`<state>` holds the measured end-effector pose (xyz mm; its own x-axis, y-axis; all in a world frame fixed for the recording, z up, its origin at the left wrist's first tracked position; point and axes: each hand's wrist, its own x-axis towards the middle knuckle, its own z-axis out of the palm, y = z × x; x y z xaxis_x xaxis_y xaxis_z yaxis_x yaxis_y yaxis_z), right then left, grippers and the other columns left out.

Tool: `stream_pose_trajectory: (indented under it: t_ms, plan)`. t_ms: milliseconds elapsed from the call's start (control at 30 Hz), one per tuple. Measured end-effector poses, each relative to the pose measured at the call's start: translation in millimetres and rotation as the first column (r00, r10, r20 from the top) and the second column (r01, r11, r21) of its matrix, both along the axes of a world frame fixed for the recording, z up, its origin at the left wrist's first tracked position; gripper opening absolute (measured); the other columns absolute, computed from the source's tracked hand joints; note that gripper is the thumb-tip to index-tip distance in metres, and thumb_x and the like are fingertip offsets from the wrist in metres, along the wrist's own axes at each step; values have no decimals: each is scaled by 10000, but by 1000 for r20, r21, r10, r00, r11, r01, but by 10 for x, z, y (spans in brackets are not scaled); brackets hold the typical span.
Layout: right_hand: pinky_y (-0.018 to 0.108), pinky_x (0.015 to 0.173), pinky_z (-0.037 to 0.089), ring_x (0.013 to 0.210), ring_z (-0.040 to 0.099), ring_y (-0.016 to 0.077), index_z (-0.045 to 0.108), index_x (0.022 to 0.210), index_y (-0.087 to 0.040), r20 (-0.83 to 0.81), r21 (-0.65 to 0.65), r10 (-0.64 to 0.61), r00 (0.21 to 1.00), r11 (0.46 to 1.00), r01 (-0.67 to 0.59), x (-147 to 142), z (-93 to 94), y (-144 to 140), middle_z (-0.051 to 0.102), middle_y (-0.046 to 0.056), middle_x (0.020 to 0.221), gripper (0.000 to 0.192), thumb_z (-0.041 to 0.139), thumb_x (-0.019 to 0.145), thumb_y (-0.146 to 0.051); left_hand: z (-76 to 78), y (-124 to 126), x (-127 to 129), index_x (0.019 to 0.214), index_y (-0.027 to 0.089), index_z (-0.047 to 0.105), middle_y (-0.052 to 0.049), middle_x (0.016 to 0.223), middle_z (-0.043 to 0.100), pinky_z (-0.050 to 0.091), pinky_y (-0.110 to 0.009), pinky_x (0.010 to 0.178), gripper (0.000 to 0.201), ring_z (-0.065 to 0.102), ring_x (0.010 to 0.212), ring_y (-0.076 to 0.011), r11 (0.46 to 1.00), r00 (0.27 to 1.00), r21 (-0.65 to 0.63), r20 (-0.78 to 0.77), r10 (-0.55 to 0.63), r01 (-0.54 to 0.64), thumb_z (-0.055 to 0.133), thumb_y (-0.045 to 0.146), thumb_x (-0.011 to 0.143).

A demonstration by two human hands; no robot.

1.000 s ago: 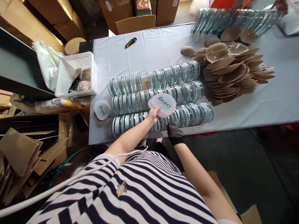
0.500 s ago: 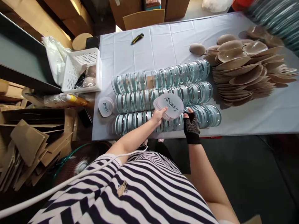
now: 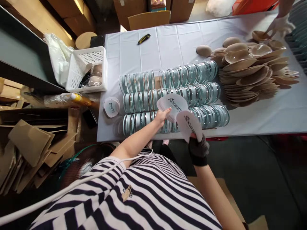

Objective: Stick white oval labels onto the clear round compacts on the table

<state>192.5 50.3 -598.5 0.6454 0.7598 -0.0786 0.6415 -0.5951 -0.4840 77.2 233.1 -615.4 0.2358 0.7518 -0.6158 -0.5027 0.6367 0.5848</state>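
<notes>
Directions are given as on a clock face centred on the left hand [image 3: 161, 118], with twelve at the table's far edge. Between eight and nine o'clock, loose cardboard [image 3: 30, 143] is piled beside the table [image 3: 165, 44]. At eight o'clock, a fan [image 3: 82, 169] is partly hidden beneath the table's corner. At ten o'clock, a white basket [image 3: 103, 81] is placed at the table's left edge, with plastic-wrapped things held inside. At nine o'clock, a small pile of cards [image 3: 112, 108] is laid on the cloth. Clear round containers [image 3: 141, 100] are lined up on their sides in three rows, and the far row is broken by a gap. Between eleven and twelve, a yellow-and-black knife [image 3: 144, 39] is laid down. By the left hand, a stack of printed cards [image 3: 171, 103] is pinched under the thumb, held above the rows. At four o'clock, a white card [image 3: 188, 124] is gripped by the right hand [image 3: 199, 147], covered by a dark fingerless glove, and is tilted beside the stack. At two o'clock, brown cups [image 3: 251, 75] are heaped; farther out, they are reached over by a co-worker's hand [image 3: 281, 27].
</notes>
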Motion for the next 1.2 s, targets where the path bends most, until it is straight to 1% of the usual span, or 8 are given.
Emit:
stream_pose_trajectory:
  t_ms: [133, 233, 400, 767, 867, 1000, 1067, 1200]
  plan:
    - [295, 680, 439, 797, 658, 235, 606, 1261, -167, -64, -263, 274, 960, 923, -281, -192, -177, -377, 722, 131, 976, 408, 418, 945, -343, -68, 174, -110, 1082, 130, 693, -88, 1097, 749, 453, -439, 1115, 340, 625, 1214, -252, 986, 992, -106, 2, 127, -126, 743, 43, 757]
    - [266, 620, 358, 780, 651, 204, 548, 1318, -184, -97, -361, 380, 920, 848, -389, -360, -310, -16, 721, 109, 985, 403, 442, 953, -317, -86, 198, -138, 1082, 114, 692, -119, 1144, 732, 468, -450, 1101, 329, 625, 1214, -274, 984, 993, -134, 12, 120, -118, 745, 49, 763]
    - [266, 597, 300, 776, 645, 197, 561, 1194, -144, -46, -459, 337, 940, 829, -320, -434, -281, 556, 709, 116, 953, 358, 380, 1000, -383, -69, 167, -147, 1135, 115, 675, -122, 1150, 729, 479, -466, 1087, 322, 629, 1207, -273, 983, 992, -133, 2, 126, -124, 690, 58, 819]
    - [263, 627, 392, 735, 662, 208, 637, 1111, -146, -85, -420, 376, 923, 826, -375, -433, -456, 724, 719, 138, 890, 287, 407, 991, -268, -35, 144, -188, 1125, 136, 687, -99, 1101, 746, 489, -456, 1080, 333, 655, 1167, -257, 977, 988, -170, 58, 140, -128, 698, 40, 806]
    - [196, 522, 399, 527, 565, 124, 686, 922, -125, -297, -290, 298, 907, 877, -383, -426, -452, 745, 661, 51, 642, 278, 429, 943, -228, -25, 115, -180, 1132, 144, 686, -93, 1120, 742, 479, -448, 1091, 378, 646, 1183, -254, 977, 988, -166, 56, 147, -135, 736, 39, 772]
    - [174, 440, 403, 412, 450, 96, 666, 828, -128, -638, -134, 238, 733, 902, -410, -326, -360, 739, 509, -59, 475, 342, 372, 921, -277, -101, 87, -141, 1160, 152, 673, -92, 1138, 737, 464, -454, 1102, 419, 627, 1212, -254, 983, 987, -98, 36, 159, -154, 757, 61, 759]
    - [221, 511, 462, 500, 546, 141, 677, 892, -139, -657, -123, 211, 724, 917, -380, -201, -289, 795, 565, -9, 533, 295, 444, 910, -321, -141, 85, -116, 1178, 158, 662, -87, 1143, 736, 456, -453, 1109, 444, 622, 1220, -251, 986, 988, -73, 19, 154, -152, 769, 81, 754]
    - [362, 860, 510, 1004, 635, 244, 587, 1264, -133, -353, 21, 168, 921, 985, -171, 111, -103, 1017, 683, 152, 1084, 476, 398, 942, -427, -130, 78, -88, 1129, 144, 676, -86, 1113, 744, 455, -434, 1109, 390, 622, 1216, -247, 993, 993, -36, -5, 116, -116, 758, 78, 753]
